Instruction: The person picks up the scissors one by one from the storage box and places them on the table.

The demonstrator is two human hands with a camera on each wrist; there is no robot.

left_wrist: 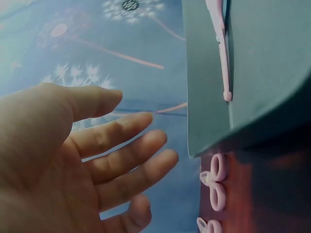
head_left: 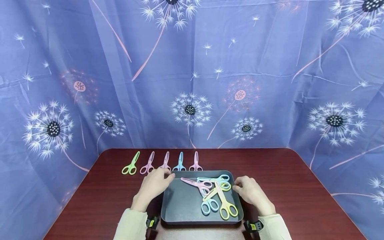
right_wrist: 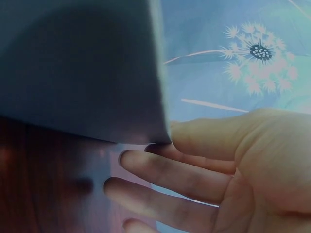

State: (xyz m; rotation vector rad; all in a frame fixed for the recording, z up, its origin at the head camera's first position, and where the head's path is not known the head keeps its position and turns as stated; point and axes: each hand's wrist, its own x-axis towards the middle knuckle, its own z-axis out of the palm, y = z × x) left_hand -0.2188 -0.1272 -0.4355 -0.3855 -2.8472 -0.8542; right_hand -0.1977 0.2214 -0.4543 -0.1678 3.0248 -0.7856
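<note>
A dark grey tray [head_left: 180,204] lies on the table with several plastic scissors heaped in its right half. Among them are pink scissors [head_left: 192,182], blue scissors [head_left: 205,179] and a pair with yellow handles and a pink blade [head_left: 221,195]. My left hand [head_left: 154,184] is at the tray's far left corner; in the left wrist view its fingers [left_wrist: 129,160] are spread, apart from the wall and holding nothing. Beside the right wall is my right hand [head_left: 251,191]. In the right wrist view its thumb meets the tray's corner, the tip hidden, with loosely extended fingers [right_wrist: 170,174] below.
Behind the tray, a row of scissors lies on the dark red table [head_left: 300,193]: green scissors [head_left: 132,164], blue scissors [head_left: 180,162] and several pink ones, including pink scissors [head_left: 196,161] at the right end. A blue dandelion-print curtain [head_left: 150,100] hangs behind the table.
</note>
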